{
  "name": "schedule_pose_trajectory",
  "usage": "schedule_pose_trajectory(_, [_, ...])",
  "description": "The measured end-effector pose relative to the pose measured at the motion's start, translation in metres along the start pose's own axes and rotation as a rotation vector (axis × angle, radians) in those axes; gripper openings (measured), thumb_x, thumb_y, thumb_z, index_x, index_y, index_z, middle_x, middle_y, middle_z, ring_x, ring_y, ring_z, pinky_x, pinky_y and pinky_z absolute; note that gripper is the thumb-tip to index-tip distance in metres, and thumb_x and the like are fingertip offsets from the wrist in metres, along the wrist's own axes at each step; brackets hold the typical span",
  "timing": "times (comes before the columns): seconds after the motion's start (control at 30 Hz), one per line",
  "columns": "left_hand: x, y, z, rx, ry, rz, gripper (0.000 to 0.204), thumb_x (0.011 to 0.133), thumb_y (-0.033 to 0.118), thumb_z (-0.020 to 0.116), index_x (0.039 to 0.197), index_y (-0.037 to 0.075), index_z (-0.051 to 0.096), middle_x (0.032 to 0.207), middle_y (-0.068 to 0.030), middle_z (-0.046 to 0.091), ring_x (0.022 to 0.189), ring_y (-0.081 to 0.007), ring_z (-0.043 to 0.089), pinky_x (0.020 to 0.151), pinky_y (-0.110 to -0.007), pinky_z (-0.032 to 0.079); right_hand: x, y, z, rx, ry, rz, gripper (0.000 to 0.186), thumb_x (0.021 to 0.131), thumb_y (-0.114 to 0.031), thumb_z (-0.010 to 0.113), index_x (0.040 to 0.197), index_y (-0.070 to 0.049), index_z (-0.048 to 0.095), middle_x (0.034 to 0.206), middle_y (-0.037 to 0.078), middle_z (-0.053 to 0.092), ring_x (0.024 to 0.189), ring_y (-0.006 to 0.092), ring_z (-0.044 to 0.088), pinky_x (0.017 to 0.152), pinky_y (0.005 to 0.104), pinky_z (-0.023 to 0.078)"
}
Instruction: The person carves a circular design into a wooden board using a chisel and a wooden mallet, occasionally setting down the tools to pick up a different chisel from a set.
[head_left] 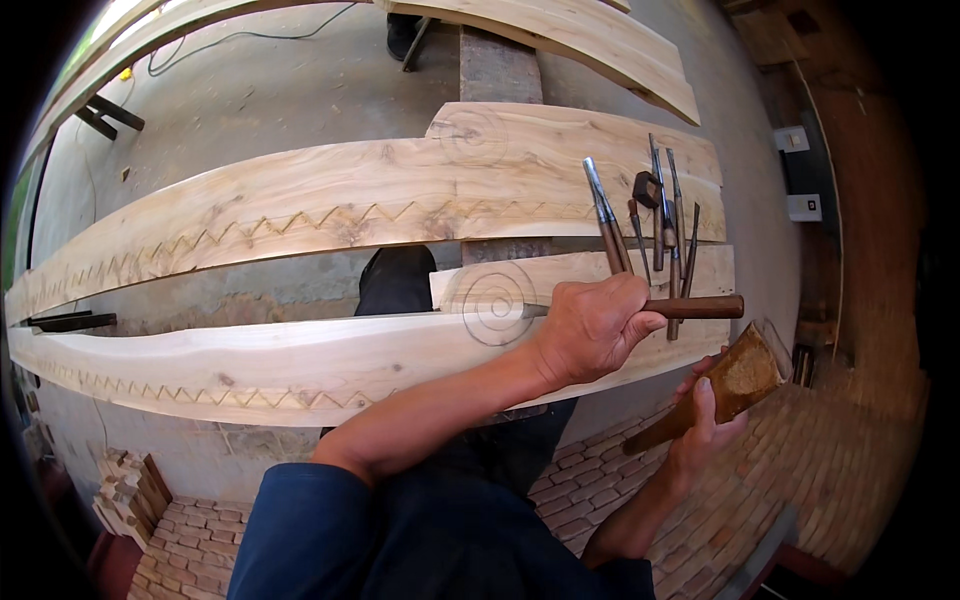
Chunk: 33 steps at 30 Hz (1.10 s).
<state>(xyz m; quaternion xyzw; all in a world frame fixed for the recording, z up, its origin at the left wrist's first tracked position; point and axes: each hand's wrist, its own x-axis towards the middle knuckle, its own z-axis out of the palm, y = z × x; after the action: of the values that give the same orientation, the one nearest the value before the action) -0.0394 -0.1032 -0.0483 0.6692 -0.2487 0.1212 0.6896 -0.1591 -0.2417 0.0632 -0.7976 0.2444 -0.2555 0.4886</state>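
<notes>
Evidently, the left hand (pixel 598 325) is gripping a brown wooden-handled metal chisel (pixel 697 308), its tip reaching the concentric circles (pixel 480 315) marked on a long, pale wooden board (pixel 250 355); the fist is presumably steadying the edge there. The right hand (pixel 705 425) is holding a brown, tapered wooden mallet (pixel 745 375) by its narrower part, its head hanging near the chisel's butt, probably for convenience. Slim wooden-handled metal tools (pixel 659 240) are lying right of the circles, seemingly for easy reach.
</notes>
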Motion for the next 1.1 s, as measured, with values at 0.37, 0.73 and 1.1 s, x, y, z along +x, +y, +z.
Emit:
schedule_pose_trajectory(0.37, [-0.003,-0.001,-0.002,-0.008,0.017,0.04,0.045,0.107,0.046,0.054,0.084,0.008,0.052,0.073,-0.0123,0.052,0.061,-0.0357,0.059,0.052,-0.043,0.045,0.039,-0.046,-0.039,-0.02,0.277,-0.351,0.043,0.097,-0.011,0.068,0.137,0.003,0.055,0.112,0.012,0.067,0.088,0.0151,0.06,0.078,0.0295,0.052])
schedule_pose_trajectory(0.73, [-0.008,-0.002,-0.003,-0.013,-0.011,0.075,0.047,0.107,0.049,0.052,0.085,0.008,0.055,0.073,-0.0116,0.054,0.059,-0.0351,0.058,0.052,-0.042,0.046,0.053,-0.066,-0.037,-0.796,0.329,-0.517,0.049,0.09,-0.002,0.077,0.134,0.01,0.059,0.119,0.02,0.071,0.109,0.0291,0.069,0.091,0.0354,0.052])
schedule_pose_trajectory(1.1, [-0.013,0.0,-0.002,-0.049,-0.025,0.054,0.045,0.109,0.047,0.049,0.085,0.009,0.052,0.073,-0.0118,0.054,0.062,-0.0362,0.06,0.052,-0.043,0.046,0.047,-0.069,-0.041,-0.712,0.229,-0.654,0.057,0.09,0.01,0.067,0.143,0.0,0.051,0.123,0.017,0.07,0.11,0.0267,0.069,0.09,0.0382,0.053])
